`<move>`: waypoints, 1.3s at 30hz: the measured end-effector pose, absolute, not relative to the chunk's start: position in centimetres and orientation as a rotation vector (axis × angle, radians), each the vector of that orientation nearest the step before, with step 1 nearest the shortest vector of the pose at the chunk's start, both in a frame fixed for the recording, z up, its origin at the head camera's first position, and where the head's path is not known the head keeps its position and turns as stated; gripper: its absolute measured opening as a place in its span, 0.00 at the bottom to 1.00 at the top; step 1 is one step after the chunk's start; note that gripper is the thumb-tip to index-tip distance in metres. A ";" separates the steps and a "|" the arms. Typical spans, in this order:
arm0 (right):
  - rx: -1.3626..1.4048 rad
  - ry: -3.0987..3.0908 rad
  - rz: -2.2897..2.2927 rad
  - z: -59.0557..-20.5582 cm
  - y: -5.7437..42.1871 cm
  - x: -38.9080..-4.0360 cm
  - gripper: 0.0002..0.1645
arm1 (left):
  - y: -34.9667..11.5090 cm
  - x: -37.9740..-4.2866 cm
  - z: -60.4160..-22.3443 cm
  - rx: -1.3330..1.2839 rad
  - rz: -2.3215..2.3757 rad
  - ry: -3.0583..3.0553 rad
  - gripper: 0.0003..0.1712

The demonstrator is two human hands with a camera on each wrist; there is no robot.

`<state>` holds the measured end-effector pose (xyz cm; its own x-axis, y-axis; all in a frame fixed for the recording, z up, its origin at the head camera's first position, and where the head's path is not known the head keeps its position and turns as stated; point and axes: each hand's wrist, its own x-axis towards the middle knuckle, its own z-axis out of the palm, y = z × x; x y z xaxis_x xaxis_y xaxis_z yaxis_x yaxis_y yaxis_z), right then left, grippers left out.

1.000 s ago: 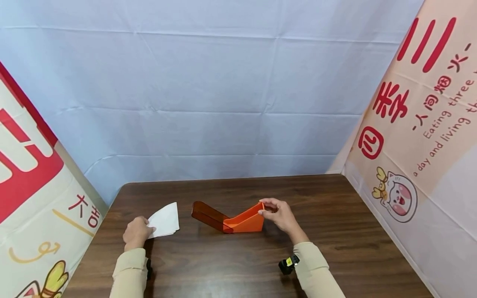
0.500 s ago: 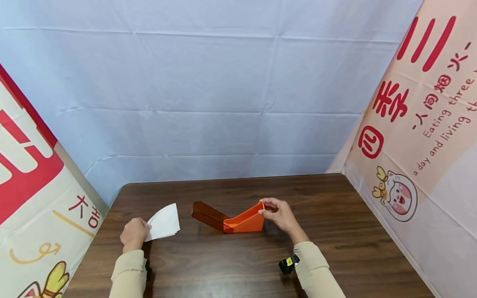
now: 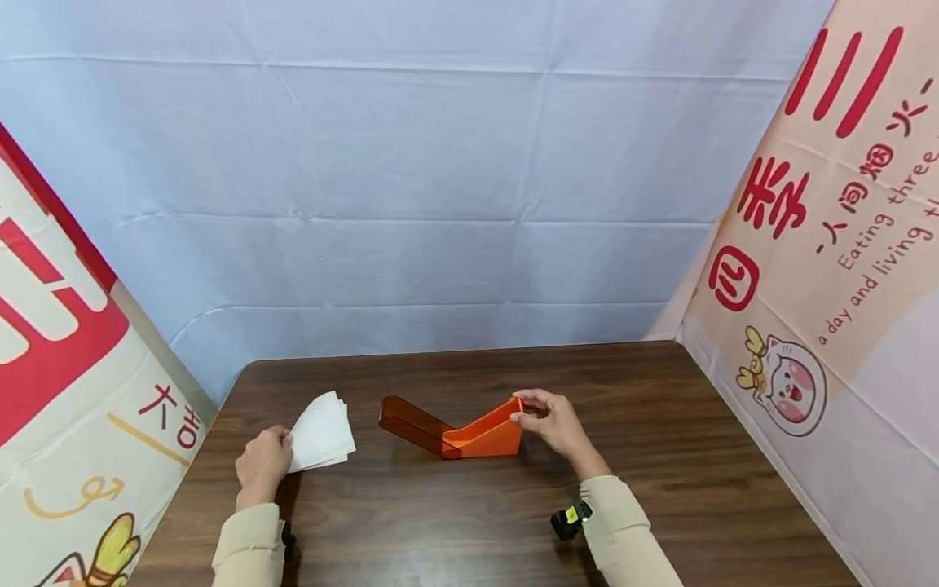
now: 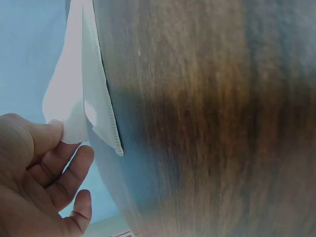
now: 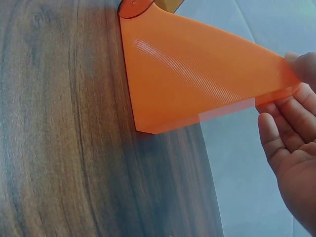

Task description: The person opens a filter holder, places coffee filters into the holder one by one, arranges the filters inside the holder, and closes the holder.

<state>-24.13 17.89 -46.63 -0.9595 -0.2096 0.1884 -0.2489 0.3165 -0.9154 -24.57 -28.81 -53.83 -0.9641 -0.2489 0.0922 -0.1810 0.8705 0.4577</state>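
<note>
My left hand [image 3: 264,461] pinches the edge of white cone coffee filters [image 3: 323,432] at the table's left. In the left wrist view, thumb and fingers of the left hand [image 4: 49,173] hold a smooth corner of one filter [image 4: 69,98]; a second, with a crimped edge, lies apart below it on the table. Right of the filters stands an orange box [image 3: 484,439] with its brown see-through lid [image 3: 414,424] swung out to the left. My right hand [image 3: 553,420] grips the box's tall right end; the right wrist view shows its thumb on the rim.
The brown wooden table [image 3: 411,530] has a pale cloth [image 3: 440,204] hanging behind it. Printed cloths stand at the left [image 3: 73,326] and right [image 3: 829,244] sides. A small black device [image 3: 568,522] is strapped at the right wrist.
The left hand has drawn slightly left. The filters have fanned apart a little, with a second edge showing at upper right. The right hand and box have stayed in place.
</note>
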 end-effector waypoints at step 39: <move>0.402 -2.523 1.794 -46.6 17.8 -24.1 0.21 | -26.1 -22.7 -51.8 0.207 -0.938 -2.501 0.06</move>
<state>-24.08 17.81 -46.61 -0.9666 -0.1972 0.1636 -0.2192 0.3063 -0.9264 -22.69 -26.08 -51.78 -0.8837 -0.2929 0.3652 0.0193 0.7566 0.6536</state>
